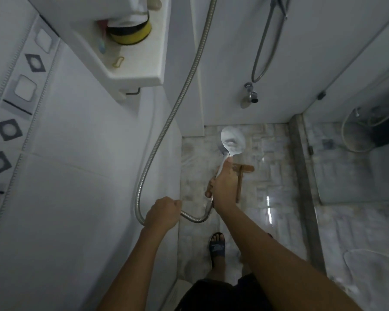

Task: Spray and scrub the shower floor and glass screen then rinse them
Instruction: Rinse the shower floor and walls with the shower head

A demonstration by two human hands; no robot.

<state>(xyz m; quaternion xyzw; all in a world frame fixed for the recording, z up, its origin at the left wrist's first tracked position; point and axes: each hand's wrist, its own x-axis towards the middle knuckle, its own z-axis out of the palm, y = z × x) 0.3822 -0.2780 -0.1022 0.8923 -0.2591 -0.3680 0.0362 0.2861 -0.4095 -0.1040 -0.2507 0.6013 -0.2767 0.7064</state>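
Over the shower floor (270, 163), right hand (224, 187) tight around shower head (233, 140), left hand (164, 213) around hose (166, 122).

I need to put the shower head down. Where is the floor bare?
Bare floor lies between the wooden tool and the stone kerb, and at the back below the wall tap. Crowded near the left wall: the left hand grips the hose, the right hand holds the shower head, a sandalled foot stands there.
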